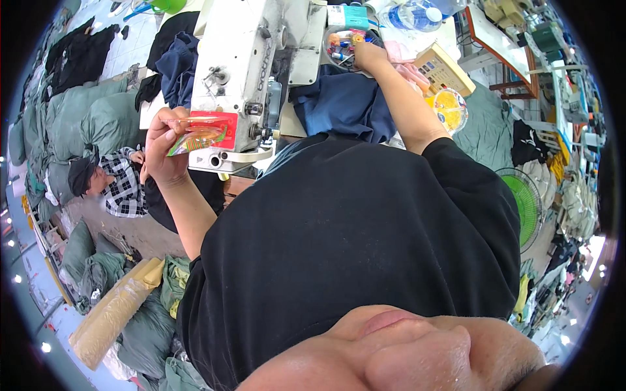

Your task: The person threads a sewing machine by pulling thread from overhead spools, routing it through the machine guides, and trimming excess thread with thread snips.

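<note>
Two hands are at work, well apart. Nearest you, your left hand (163,146) is raised beside the white sewing machine (251,72), fingers pinched shut on a small clear packet (195,138) with orange and green contents; the packet sits right in front of the machine's red panel (218,124). Farther out, your right hand (370,57) reaches across the blue fabric (345,104) to a round clear tub of small coloured sewing bits (340,49), fingers curled down at its rim; whether they grip anything, you can't tell from this angle.

You look to be mid-fetch: one item held, the other hand picking through the tub. Your next move probably calls for a fine fingertip pinch on one small piece, without tipping the tub.

Around the tub things crowd in: a beige calculator (445,68) and a round yellow-lidded container (447,107) just beside your right forearm, a plastic water bottle (414,14) beyond. The machine head stands between your two hands, so bringing them together means coming round it. Off to the left, below the surface, another person in a checked shirt (124,182) sits among grey-green sacks (85,111).
</note>
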Demonstrator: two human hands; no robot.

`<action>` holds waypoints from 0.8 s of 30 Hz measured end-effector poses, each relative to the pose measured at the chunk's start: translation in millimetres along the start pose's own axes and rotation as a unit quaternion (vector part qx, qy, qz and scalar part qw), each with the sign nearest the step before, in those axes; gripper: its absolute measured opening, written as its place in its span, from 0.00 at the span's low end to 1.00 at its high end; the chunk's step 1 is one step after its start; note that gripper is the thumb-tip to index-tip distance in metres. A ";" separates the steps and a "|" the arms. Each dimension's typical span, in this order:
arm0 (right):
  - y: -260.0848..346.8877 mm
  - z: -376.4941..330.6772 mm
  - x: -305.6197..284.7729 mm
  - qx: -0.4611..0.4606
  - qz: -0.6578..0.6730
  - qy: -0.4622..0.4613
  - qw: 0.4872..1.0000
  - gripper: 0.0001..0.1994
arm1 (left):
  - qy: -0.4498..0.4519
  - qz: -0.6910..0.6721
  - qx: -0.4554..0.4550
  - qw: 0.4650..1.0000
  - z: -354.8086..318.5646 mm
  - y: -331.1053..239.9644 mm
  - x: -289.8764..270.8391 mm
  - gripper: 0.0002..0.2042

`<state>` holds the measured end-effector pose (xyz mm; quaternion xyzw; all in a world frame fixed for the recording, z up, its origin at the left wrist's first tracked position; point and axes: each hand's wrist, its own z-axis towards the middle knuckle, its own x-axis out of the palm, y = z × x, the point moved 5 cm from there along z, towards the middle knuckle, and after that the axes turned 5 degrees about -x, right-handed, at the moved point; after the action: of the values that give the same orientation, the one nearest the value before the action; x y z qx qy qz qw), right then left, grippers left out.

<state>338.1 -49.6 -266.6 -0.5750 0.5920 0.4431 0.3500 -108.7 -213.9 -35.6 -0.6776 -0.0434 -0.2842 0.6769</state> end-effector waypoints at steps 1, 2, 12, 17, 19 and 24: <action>3.5 1.8 1.7 -0.006 -0.002 -0.001 1.000 0.17 | 0.009 -0.006 0.004 1.000 -0.8 0.6 -1.0 0.07; 4.5 1.8 4.1 -0.015 -0.015 -0.005 1.000 0.17 | 0.008 -0.009 0.004 1.000 -1.5 1.8 -1.0 0.06; 13.2 -5.6 -65.2 -0.215 -0.012 0.096 0.972 0.13 | 0.005 -0.010 0.029 1.000 -7.3 -1.4 -7.6 0.06; -7.0 -2.7 -72.9 -0.248 0.020 0.067 0.966 0.14 | -0.056 -0.014 0.034 0.998 -3.6 -9.7 -3.6 0.04; 1.4 -9.4 -85.1 -0.260 0.002 0.075 0.963 0.13 | -0.077 -0.022 0.045 0.996 -2.5 -9.3 -6.7 0.04; 127.4 -149.3 -244.6 -0.356 0.181 -0.131 0.907 0.16 | -0.195 0.164 0.050 0.966 3.8 -24.4 -13.6 0.06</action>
<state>249.0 -104.2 29.0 -0.4810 0.4379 0.7515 0.1097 -129.6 -203.9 -19.6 -0.6831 -0.0766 -0.0295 0.7257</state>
